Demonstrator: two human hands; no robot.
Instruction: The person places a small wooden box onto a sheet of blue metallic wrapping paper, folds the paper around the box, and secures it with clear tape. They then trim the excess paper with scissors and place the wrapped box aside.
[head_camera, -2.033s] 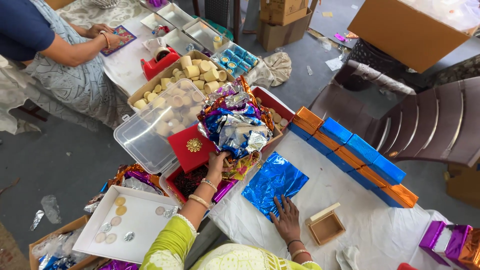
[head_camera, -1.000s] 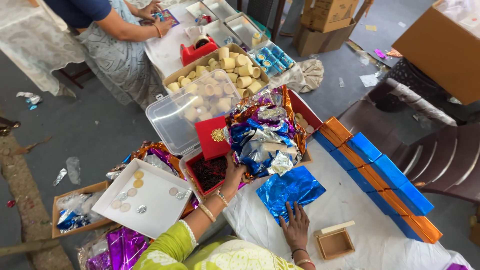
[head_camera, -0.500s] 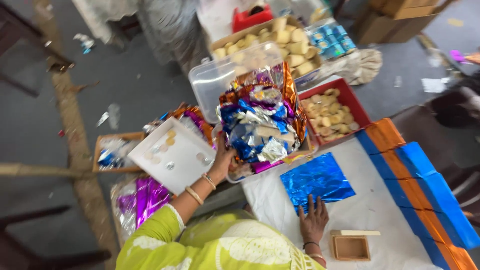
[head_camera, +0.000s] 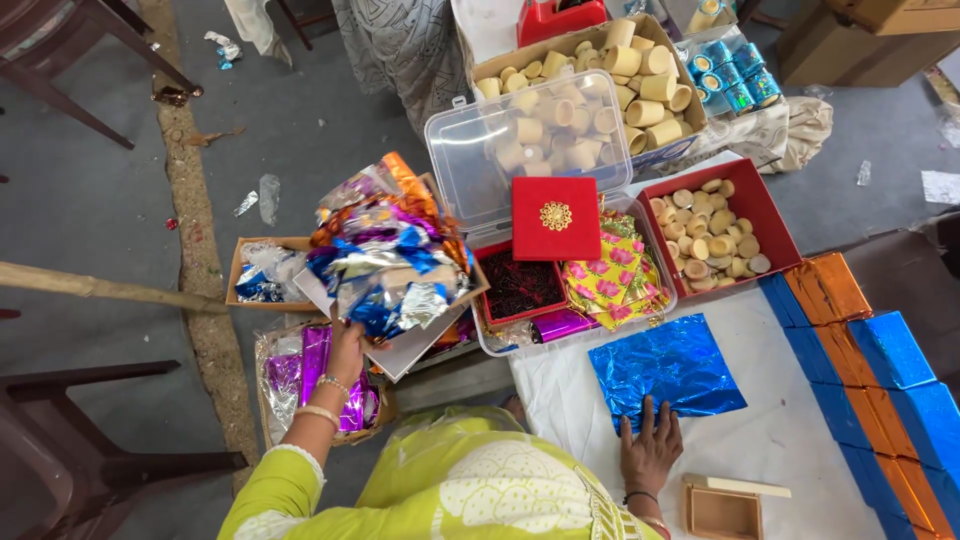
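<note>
Even, diffuse daylight fills the scene; no single source shows. Shadows are soft and faint, lying beneath the dark chair (head_camera: 80, 450) at lower left. Glare glints off the blue foil sheet (head_camera: 668, 372) and the heap of crumpled foil wrappers (head_camera: 385, 265). The centre is sharp. Slight wide-angle stretching shows toward the edges, and the left hand (head_camera: 345, 350) appears mildly soft.

Lime-green patterned top with white print, bangles on left wrist (head_camera: 322, 398), dark bracelet on right wrist (head_camera: 640, 497)
</note>
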